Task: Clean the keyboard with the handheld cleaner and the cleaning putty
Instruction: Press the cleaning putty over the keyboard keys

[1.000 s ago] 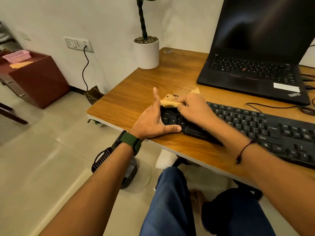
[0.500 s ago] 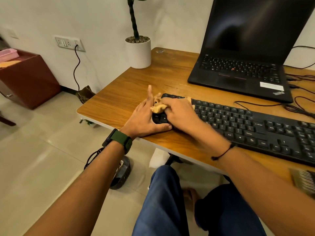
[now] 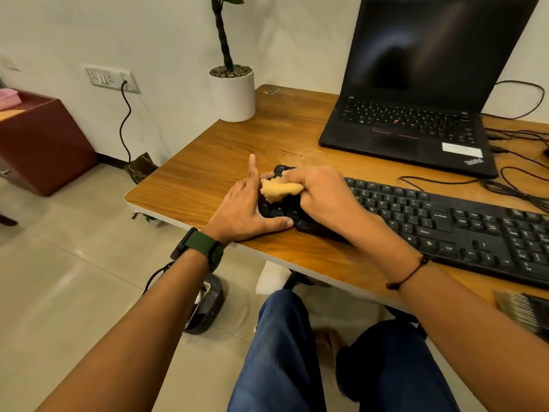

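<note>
A black keyboard (image 3: pixel 439 221) lies across the wooden desk (image 3: pixel 208 171). A lump of yellow cleaning putty (image 3: pixel 279 190) sits over the keyboard's left end, and my right hand (image 3: pixel 323 194) grips it with curled fingers. My left hand (image 3: pixel 246 209) rests against the keyboard's left edge with straight fingers, thumb laid along the front edge, bracing it. At the lower right edge of the view the bristles of a brush-like cleaner (image 3: pixel 520 310) show on the desk, partly cut off.
An open black laptop (image 3: pixel 416 126) stands behind the keyboard, with cables (image 3: pixel 511 185) trailing on the right. A white plant pot (image 3: pixel 233 95) stands at the desk's back left corner. A dark red cabinet (image 3: pixel 41 141) stands on the floor at left. My knees are under the desk.
My right hand has pulled the putty toward the keyboard's left end and lifted it a little off the keys. The left hand stays against the keyboard. The view shifted slightly.
</note>
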